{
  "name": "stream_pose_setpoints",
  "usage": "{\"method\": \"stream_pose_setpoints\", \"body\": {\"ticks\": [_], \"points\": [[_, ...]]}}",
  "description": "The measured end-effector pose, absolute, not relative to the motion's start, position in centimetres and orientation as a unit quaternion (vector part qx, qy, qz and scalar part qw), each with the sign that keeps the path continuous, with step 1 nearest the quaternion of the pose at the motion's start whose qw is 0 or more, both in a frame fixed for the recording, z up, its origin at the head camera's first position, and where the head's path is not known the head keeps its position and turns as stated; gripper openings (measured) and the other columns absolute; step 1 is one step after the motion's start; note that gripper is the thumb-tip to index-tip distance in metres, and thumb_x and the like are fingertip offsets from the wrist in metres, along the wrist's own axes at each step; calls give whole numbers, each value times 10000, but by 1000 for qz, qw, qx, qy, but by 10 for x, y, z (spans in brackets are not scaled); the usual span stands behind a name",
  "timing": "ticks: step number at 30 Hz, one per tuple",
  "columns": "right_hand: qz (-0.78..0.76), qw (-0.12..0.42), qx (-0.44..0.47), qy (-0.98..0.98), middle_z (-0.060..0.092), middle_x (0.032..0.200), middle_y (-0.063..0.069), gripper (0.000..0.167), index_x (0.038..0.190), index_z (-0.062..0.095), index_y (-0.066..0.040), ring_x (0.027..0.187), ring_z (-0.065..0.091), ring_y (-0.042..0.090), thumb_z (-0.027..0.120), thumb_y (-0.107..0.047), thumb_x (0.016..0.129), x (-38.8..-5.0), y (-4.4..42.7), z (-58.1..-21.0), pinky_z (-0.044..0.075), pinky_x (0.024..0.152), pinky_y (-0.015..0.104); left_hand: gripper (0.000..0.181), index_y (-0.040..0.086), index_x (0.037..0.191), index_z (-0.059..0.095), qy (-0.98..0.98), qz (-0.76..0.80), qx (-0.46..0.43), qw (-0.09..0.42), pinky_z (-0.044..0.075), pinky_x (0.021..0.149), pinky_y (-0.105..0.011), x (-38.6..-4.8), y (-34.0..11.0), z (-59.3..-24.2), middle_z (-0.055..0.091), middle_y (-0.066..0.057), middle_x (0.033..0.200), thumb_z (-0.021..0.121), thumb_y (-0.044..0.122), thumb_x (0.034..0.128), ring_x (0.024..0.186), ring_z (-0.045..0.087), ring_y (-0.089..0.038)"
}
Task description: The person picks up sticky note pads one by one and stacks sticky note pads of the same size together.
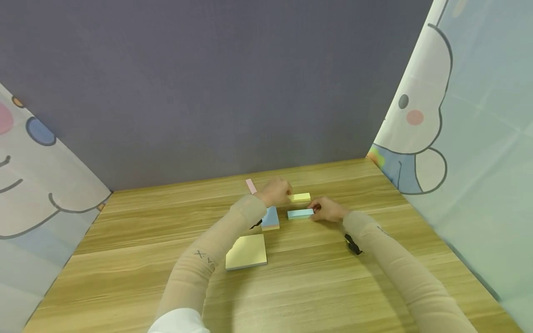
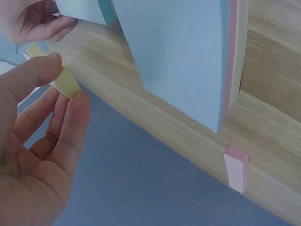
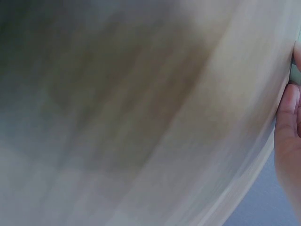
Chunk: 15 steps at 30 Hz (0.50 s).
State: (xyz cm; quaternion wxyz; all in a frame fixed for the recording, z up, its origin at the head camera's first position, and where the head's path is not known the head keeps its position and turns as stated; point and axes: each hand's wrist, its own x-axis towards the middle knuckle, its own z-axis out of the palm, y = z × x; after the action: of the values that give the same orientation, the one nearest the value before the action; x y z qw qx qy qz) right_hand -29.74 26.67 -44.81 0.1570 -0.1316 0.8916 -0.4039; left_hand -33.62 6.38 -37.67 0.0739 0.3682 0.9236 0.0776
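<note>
Between thumb and fingertips, my left hand pinches one end of a narrow yellow sticky note pad. The left wrist view shows that yellow pad between the thumb and fingers. Just nearer to me, my right hand grips the right end of a narrow light-blue sticky note pad. In the right wrist view only the edge of the right hand shows. A blue square sticky note pad, with pink and cream layers beneath, lies below the left wrist, partly hidden.
A narrow pink sticky note pad lies behind the left hand. The larger yellow sticky note pad sits beside the left forearm on the wooden table. A grey panel stands along the back edge, with printed cloths at both sides.
</note>
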Motion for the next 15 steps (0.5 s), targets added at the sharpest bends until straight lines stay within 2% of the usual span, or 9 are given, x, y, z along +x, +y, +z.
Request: {"method": "stream_pose_setpoints", "body": {"ticks": [9,15], "points": [[-389,159,-134,898,578,948,132,377,1099,589,82,838,498,155,703,-83,780,-298,269,-448,449,754,257,213,69,1002,701,922,69,371,90,494,803,-265,-334,68,-382,661,-48,1065,660,154,811,942,595,-176],[-387,150,-146,898,569,864,85,317,1032,604,86,766,476,127,703,-73,777,-299,269,-450,427,669,210,280,70,1075,671,924,61,362,110,491,837,-262,-332,69,-383,643,-43,1109,668,200,827,995,585,-177]]}}
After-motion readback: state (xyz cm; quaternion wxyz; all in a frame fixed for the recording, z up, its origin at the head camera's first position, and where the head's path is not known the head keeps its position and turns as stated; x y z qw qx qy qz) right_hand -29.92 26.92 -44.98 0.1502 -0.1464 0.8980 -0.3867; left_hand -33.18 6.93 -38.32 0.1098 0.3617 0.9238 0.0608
